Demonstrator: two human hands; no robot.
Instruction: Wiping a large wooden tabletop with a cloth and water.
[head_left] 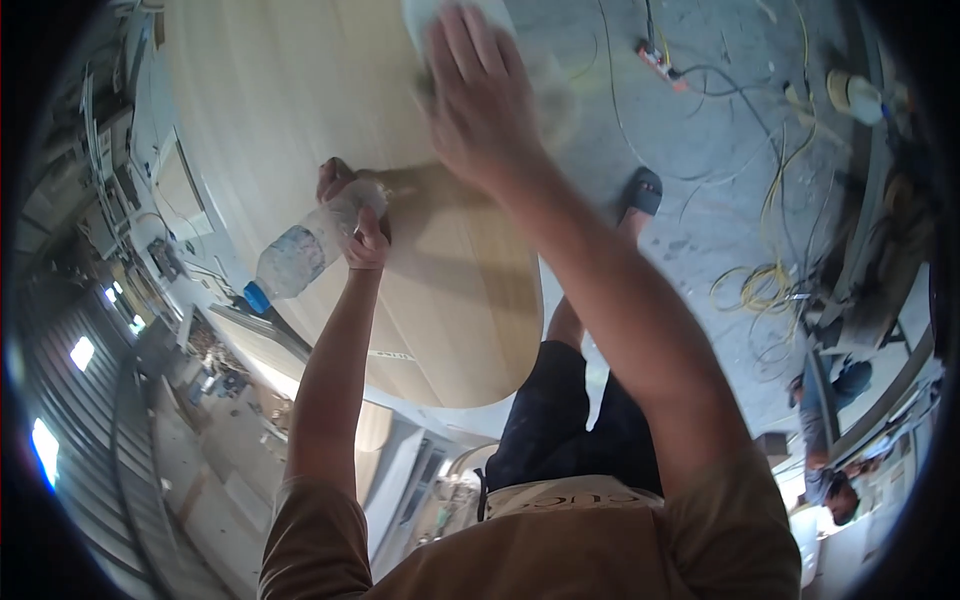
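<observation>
A clear plastic bottle (305, 245) with a blue cap at its 8 o'clock end and a smeared, whitish label patch around its middle lies tilted over the pale wooden panel (300, 110), neck toward 2 o'clock. The left hand (355, 215) has its grip clenched around the bottle's neck end, fingers wrapped over it, forearm rising straight from 6 o'clock. At 12 o'clock the right hand (480, 100) lies flat, palm down, fingers spread and pressing a white cloth (425, 15) onto the panel; its grip is a flat press on the cloth rather than a closed grasp. The right arm stretches long from 5 o'clock. A darker wet-looking band crosses the wood between the two hands. The panel's rounded edge curves down toward 6 o'clock. On the grey floor (700, 230) at 2 o'clock lie tangled yellow and black cables (765, 285), and a foot in a dark sandal (642, 192) stands just beside the panel. At 4 o'clock another person (835, 470) crouches, well apart.
</observation>
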